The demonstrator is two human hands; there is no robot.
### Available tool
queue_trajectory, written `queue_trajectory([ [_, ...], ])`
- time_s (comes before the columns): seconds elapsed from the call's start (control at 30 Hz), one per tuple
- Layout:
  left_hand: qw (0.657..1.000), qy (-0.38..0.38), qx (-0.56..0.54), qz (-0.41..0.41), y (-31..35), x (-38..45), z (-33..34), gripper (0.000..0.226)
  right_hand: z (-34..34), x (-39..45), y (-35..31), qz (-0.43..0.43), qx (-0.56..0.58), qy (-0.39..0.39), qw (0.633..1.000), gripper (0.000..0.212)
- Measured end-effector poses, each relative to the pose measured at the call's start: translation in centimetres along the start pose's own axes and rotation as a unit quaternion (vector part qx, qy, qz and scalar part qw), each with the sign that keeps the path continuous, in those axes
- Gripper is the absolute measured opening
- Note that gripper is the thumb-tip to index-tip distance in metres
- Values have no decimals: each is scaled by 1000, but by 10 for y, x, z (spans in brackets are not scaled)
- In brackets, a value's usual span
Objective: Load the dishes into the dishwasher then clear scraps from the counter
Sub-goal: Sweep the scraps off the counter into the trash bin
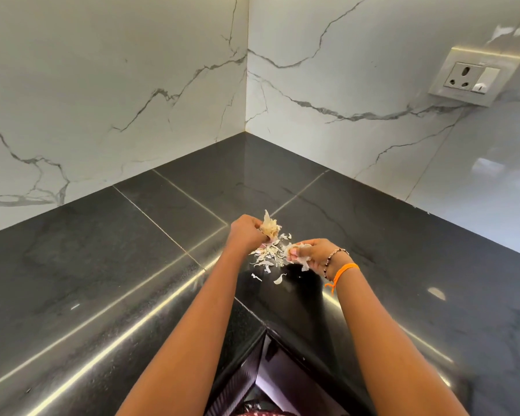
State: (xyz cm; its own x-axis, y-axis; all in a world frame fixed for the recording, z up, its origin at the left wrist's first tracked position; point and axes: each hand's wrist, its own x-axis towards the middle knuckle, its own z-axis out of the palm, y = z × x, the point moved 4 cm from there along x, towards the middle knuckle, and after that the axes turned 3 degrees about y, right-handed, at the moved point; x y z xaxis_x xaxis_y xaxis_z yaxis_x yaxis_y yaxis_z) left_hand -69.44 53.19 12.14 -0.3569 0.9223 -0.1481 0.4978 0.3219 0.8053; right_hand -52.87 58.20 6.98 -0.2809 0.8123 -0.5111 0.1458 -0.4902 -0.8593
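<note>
Scraps (269, 253) are piled on the black worktop (132, 250), w/ both hands right at the pile, approx in the middle of the corner section. They look like pale papery peels, prob garlic or onion skins, can't tell which. A few loose bits (279, 278) are scattered just near of the main heap, apart from it.

Left hand (246, 234) is curled into a fist around a bunch of peels (269, 227), which stick up out of the top of the grip. Fingers are wrapped tight, pressed together. Right hand (311, 253) is just right of the pile, fingers curled and pinching more skins (294, 250) at the tips; a piece hangs below the palm. A beaded bracelet (332, 259) and an orange thread (342, 273) are worn on the right wrist.

Worktop is glossy dark stone w/ thin pale seams, lots of light reflected along the near edge. White marble-look walls (117, 85) meet in the far corner. A socket plate (475, 78) w/ a switch is set in the right wall, well apart from the hands.
</note>
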Motion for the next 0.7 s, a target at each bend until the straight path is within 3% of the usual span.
queue_trajectory([
  [0.37,999,-14,-46,9,-16,-42,-2,14,10,-46,25,-11,225,-1,974,13],
  [0.43,998,-25,-51,9,-18,-51,1,7,7,-57,34,-14,232,4,973,12],
  [0.53,998,-36,-60,4,-23,-67,6,8,1,-72,49,-18,220,-7,975,32],
  [0.6,996,-45,-76,-10,-28,-82,9,14,0,-85,56,-29,214,-9,976,13],
  [0.7,992,-53,-108,-28,-37,-100,20,18,0,-102,68,-31,213,6,976,35],
])
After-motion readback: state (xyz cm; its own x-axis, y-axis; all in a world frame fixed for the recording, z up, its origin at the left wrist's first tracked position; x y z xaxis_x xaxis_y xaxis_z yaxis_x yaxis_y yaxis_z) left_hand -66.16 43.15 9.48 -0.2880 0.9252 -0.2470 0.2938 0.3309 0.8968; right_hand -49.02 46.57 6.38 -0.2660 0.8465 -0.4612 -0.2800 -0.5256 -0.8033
